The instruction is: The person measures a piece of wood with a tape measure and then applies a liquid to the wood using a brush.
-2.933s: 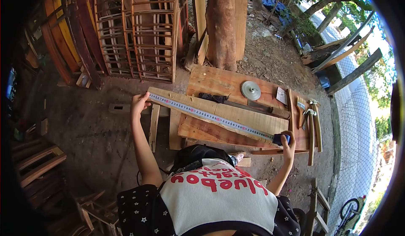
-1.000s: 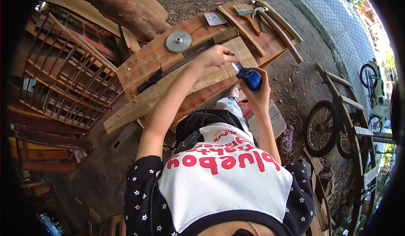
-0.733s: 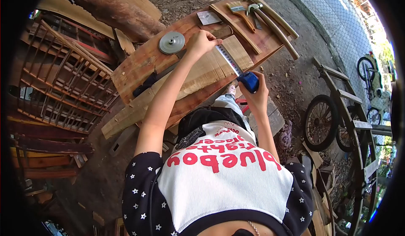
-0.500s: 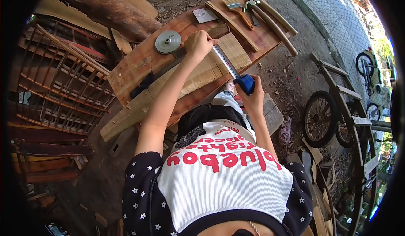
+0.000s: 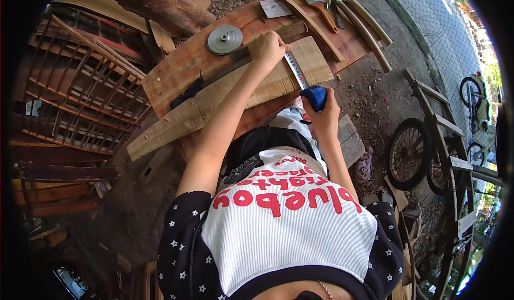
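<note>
A thick wooden plank (image 5: 235,92) with rough edges lies slantwise along the near side of the bench. Across its right part runs the white blade (image 5: 295,70) of a tape measure. My left hand (image 5: 267,49) is closed at the plank's far edge, pinching the blade's end. In my right hand (image 5: 325,113) is the blue case of the tape measure (image 5: 315,97), held against the plank's near edge. The right fingers are partly hidden behind the case.
The wooden bench (image 5: 179,77) carries a grey metal disc (image 5: 224,39), a paper card (image 5: 276,8), a wood strip (image 5: 313,25), a brush (image 5: 319,8) and hammers (image 5: 348,10). Slatted wooden frames (image 5: 80,96) stand left. A wheel (image 5: 409,153) and wooden ladder (image 5: 450,123) stand right.
The tape measure's case has come closer to the plank's near edge, and less blade shows between my hands. My left hand keeps its pinch at the far edge. The view has shifted slightly.
</note>
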A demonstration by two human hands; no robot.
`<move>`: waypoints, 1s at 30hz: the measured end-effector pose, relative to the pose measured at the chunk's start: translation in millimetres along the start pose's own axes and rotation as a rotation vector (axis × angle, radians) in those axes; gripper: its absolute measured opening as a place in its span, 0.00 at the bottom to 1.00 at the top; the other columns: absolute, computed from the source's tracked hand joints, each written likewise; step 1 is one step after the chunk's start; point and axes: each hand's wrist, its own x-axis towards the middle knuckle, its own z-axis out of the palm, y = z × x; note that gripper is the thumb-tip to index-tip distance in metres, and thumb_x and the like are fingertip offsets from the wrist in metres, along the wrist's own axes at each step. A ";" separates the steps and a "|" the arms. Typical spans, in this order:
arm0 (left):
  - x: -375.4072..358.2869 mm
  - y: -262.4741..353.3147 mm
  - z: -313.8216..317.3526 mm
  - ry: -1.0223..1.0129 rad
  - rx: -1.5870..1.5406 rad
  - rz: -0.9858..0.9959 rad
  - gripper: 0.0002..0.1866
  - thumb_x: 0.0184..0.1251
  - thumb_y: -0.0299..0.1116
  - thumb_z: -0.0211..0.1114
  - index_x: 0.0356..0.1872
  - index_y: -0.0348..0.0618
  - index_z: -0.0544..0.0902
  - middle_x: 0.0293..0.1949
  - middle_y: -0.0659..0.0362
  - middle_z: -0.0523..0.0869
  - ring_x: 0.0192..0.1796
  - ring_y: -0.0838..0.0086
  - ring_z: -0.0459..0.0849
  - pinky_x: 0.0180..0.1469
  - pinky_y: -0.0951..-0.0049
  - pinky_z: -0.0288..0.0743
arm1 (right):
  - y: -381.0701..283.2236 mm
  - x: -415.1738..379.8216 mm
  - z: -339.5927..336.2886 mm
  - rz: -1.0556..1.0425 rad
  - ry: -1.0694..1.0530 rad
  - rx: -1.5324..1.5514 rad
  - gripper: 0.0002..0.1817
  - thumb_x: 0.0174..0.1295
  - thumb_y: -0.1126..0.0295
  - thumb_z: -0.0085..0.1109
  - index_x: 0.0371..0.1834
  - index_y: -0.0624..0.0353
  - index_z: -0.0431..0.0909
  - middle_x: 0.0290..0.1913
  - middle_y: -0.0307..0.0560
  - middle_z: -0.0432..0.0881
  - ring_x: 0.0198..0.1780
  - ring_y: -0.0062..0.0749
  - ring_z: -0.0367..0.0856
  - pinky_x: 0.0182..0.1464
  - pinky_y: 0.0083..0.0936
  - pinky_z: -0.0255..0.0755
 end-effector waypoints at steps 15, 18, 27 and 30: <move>5.3 -4.9 5.4 -0.049 -0.029 -0.051 0.16 0.47 0.53 0.73 0.24 0.52 0.88 0.22 0.61 0.86 0.30 0.69 0.86 0.36 0.66 0.77 | 10.0 -3.5 18.6 -0.168 0.166 -0.091 0.23 0.52 0.67 0.68 0.48 0.62 0.71 0.42 0.55 0.77 0.43 0.50 0.79 0.45 0.38 0.73; 5.0 -3.8 7.9 -0.041 -0.030 -0.064 0.15 0.47 0.53 0.73 0.23 0.53 0.88 0.21 0.62 0.86 0.29 0.69 0.86 0.35 0.66 0.77 | 12.1 -5.2 19.7 -0.179 0.171 -0.083 0.23 0.51 0.68 0.69 0.48 0.62 0.72 0.42 0.55 0.77 0.43 0.50 0.78 0.46 0.37 0.73; 2.2 -3.6 8.4 -0.028 -0.066 -0.072 0.16 0.46 0.54 0.73 0.22 0.53 0.88 0.21 0.62 0.86 0.28 0.69 0.86 0.35 0.65 0.77 | 26.0 -9.0 28.0 -0.244 0.253 -0.044 0.23 0.50 0.70 0.71 0.48 0.63 0.72 0.41 0.53 0.76 0.41 0.46 0.78 0.46 0.34 0.72; -0.1 -3.0 7.6 -0.016 -0.075 -0.096 0.17 0.46 0.54 0.73 0.21 0.52 0.88 0.21 0.61 0.86 0.28 0.68 0.86 0.35 0.65 0.77 | 29.2 -9.2 29.3 -0.241 0.255 -0.027 0.23 0.49 0.71 0.71 0.47 0.63 0.72 0.40 0.54 0.76 0.41 0.46 0.78 0.47 0.33 0.72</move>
